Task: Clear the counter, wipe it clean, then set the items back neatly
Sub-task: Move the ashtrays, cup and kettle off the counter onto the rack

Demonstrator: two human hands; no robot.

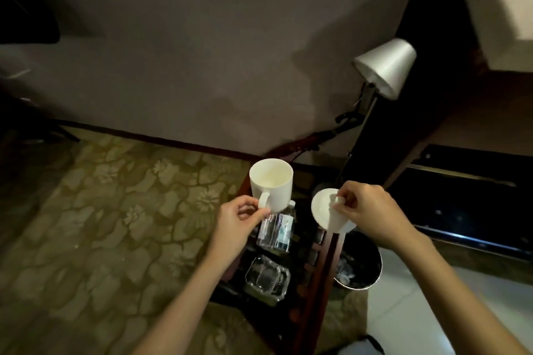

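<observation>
My left hand [239, 220] grips the handle of a white mug [272, 184] and holds it, empty, above the small dark wooden table [323, 274]. My right hand [366, 210] pinches the knob of a round white lid [327, 210], lifted and tilted over the table's right edge. On the table under the mug stand two clear plastic water bottles [277, 230]. Nearer to me on the table sits a clear glass ashtray [268, 275].
A floor lamp with a white shade [385, 66] stands behind the table near the wall. A dark waste bin [360, 265] with crumpled contents stands to the table's right. Patterned carpet [115, 210] lies left, pale tiles [403, 311] lie right, and dark furniture [473, 196] stands far right.
</observation>
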